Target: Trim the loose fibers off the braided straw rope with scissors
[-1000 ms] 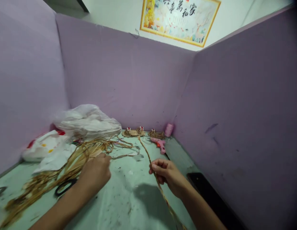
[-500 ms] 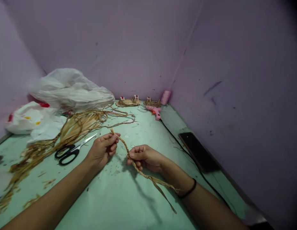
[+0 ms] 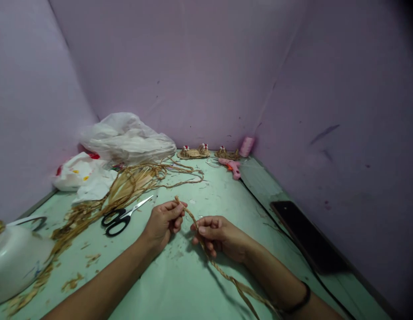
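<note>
A short braided cord of tan plant fibre runs between my hands and trails toward the lower right, where its strands come loose. My left hand pinches the cord near its upper end, a small tip showing above the fingers. A little way down the braid, my right hand is closed on it between thumb and fingers. Black-handled scissors lie with blades partly apart, left of my left hand. Beyond them a bundle of dried fibre and braided cords stretches across the table.
Plastic bags sit at the back left. Along the back wall are small woven pieces, a pink glue gun and a pink thread spool. A phone and black cable lie right; a white container stands left.
The view has swung left and up, so everything appears shifted right and lower, and more of the white container shows. Both hands keep their pinch on the cord.
</note>
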`<action>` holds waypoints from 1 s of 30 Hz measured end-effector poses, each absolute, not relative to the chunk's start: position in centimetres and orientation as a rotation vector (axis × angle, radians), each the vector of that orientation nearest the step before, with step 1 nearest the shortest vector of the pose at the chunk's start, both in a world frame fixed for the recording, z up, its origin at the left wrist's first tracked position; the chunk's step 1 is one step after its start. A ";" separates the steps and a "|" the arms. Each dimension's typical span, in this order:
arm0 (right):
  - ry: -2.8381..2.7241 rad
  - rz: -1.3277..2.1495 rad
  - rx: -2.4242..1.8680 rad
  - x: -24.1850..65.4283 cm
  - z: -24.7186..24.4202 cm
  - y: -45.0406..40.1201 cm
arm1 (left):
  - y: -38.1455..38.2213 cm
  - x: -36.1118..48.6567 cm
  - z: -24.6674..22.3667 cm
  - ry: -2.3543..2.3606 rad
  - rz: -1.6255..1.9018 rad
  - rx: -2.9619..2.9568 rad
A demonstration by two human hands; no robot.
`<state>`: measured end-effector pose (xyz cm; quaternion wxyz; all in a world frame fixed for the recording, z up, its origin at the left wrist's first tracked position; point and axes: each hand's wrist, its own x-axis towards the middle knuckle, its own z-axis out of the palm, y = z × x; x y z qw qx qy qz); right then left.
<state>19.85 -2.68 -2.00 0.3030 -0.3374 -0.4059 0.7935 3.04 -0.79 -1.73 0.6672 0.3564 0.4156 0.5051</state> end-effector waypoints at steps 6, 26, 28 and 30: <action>-1.075 1.959 -0.983 19.4 -2.1 -3.0 | -1.7 3.4 -1.7 0.950 1.043 0.890; -1.141 2.205 -0.918 20.7 -1.9 -2.4 | -1.0 3.1 -1.7 0.930 1.123 0.766; -1.146 2.206 -0.908 20.7 -2.0 -2.4 | -1.0 3.1 -1.7 0.924 1.116 0.772; -1.147 2.183 -0.919 20.7 -1.9 -2.5 | -1.0 3.1 -1.7 0.909 1.111 0.778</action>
